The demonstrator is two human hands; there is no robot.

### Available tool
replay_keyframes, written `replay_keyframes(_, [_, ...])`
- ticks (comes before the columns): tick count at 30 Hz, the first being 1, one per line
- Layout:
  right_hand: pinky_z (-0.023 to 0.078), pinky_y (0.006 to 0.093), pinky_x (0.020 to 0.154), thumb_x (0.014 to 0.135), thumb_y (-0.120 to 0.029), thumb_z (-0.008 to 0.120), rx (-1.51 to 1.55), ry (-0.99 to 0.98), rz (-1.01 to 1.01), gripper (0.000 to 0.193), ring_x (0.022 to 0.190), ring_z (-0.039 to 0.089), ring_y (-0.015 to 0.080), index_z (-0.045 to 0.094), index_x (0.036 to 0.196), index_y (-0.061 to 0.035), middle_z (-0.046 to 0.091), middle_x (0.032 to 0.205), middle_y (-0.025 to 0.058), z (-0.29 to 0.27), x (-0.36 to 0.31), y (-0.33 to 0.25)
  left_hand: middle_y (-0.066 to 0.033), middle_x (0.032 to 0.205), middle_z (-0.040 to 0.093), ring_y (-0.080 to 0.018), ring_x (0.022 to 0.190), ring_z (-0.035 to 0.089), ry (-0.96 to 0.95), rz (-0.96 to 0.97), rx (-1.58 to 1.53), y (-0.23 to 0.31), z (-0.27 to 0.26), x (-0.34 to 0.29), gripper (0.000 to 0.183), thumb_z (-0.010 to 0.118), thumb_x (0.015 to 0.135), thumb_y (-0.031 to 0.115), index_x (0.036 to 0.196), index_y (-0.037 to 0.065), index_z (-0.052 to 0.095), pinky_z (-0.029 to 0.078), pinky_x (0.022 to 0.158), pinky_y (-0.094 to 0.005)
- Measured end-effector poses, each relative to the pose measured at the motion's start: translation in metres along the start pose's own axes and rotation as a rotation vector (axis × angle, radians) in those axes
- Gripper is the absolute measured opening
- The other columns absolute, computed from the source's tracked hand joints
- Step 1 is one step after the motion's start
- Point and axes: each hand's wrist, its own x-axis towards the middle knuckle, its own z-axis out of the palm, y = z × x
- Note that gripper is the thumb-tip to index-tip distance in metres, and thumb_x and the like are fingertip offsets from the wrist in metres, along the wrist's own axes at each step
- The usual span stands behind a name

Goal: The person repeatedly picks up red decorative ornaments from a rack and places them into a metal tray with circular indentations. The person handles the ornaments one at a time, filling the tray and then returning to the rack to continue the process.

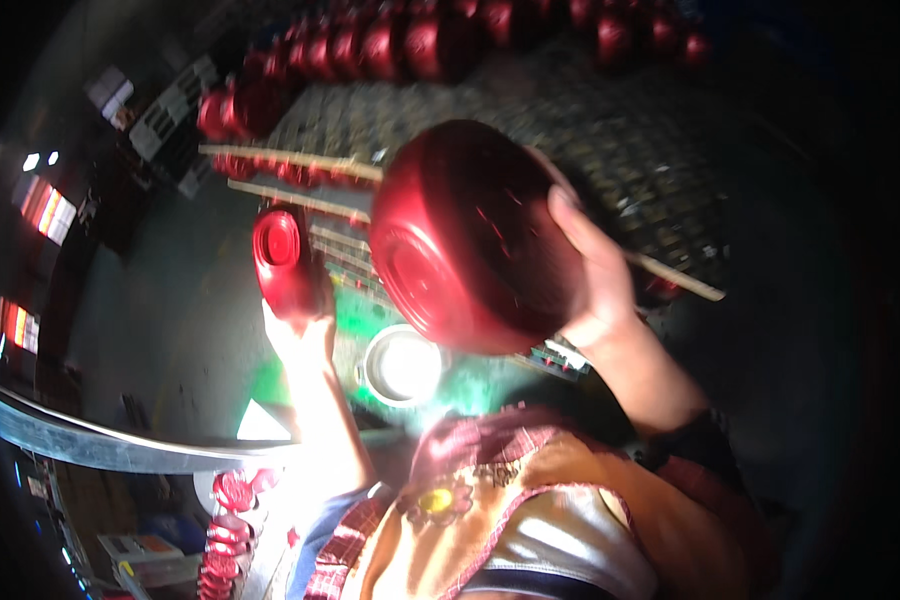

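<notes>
Near glare-washed bowl (369, 378), left grip (308, 332) grasping red container (282, 265), right grip (600, 275) grasping second container (460, 240), insides hidden

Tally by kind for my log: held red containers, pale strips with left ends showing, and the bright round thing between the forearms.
Red containers held, one in the left hand, one in the right hand: 2
Pale strips: 2
Bright round thing: 1
Total: 5
Left out: red pieces in the far row, too blurred to count.
</notes>
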Motion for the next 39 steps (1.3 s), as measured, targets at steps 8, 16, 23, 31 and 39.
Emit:
replay_keyframes(8, [0.058, 0.0408, 0.083, 0.100, -0.035, 0.044, 0.660, -0.176, 0.619, 0.045, 0.107, 0.061, 0.0320, 0.049, 0.135, -0.0069, 0.057, 0.127, 0.0177, -0.048, 0.099, 0.198, -0.0259, 0.134, 0.042, -0.0367, 0.107, 0.055, -0.020, -0.546, -0.538, 0.052, -0.131, 0.064, 0.056, 0.062, 0.088, 0.022, 0.138, 0.006, 0.044, 0.058, 0.084, -0.0445])
replay_keyframes(16, [0.058, 0.0419, 0.085, 0.097, -0.052, 0.044, 0.825, -0.145, 0.748, 0.056, 0.109, 0.060, 0.0333, 0.051, 0.135, -0.0103, 0.057, 0.132, 0.0147, -0.068, 0.130, 0.291, -0.0268, 0.128, 0.042, -0.0352, 0.100, 0.055, 0.099, -0.493, -0.608, 0.086, -0.188, 0.093, 0.060, 0.064, 0.082, 0.022, 0.136, 0.004, 0.044, 0.062, 0.073, -0.0377])
replay_keyframes(23, [0.048, 0.0427, 0.101, 0.096, -0.048, 0.048, 0.508, -0.006, 0.604, 0.057, 0.114, 0.059, 0.0286, 0.049, 0.136, -0.0076, 0.055, 0.134, 0.0143, -0.036, 0.123, 0.265, -0.0210, 0.124, 0.053, -0.0357, 0.100, 0.057, 0.121, -0.332, -0.349, 0.094, -0.186, 0.082, 0.054, 0.063, 0.085, 0.028, 0.132, 0.006, 0.051, 0.061, 0.070, -0.0391])
replay_keyframes(31, [0.046, 0.0427, 0.103, 0.091, -0.013, 0.056, -0.642, -0.176, 0.028, 0.056, 0.120, 0.057, 0.0272, 0.039, 0.143, -0.0032, 0.054, 0.133, 0.0176, 0.041, 0.052, 0.005, -0.0156, 0.137, 0.052, -0.0287, 0.120, 0.057, -0.185, 0.322, 0.750, 0.117, -0.008, 0.094, 0.063, 0.057, 0.094, 0.036, 0.145, 0.005, 0.038, 0.048, 0.103, -0.0418])
replay_keyframes(39, [0.051, 0.0360, 0.090, 0.089, -0.020, 0.066, -2.206, 0.025, -0.697, 0.046, 0.105, 0.061, 0.0254, 0.054, 0.134, -0.0172, 0.054, 0.119, 0.0119, 0.041, 0.062, -0.126, -0.0138, 0.135, 0.054, -0.0282, 0.119, 0.058, -0.816, 0.818, 1.735, 0.038, 0.175, 0.138, 0.059, 0.071, 0.084, 0.023, 0.139, 0.014, 0.050, 0.044, 0.101, -0.0357])
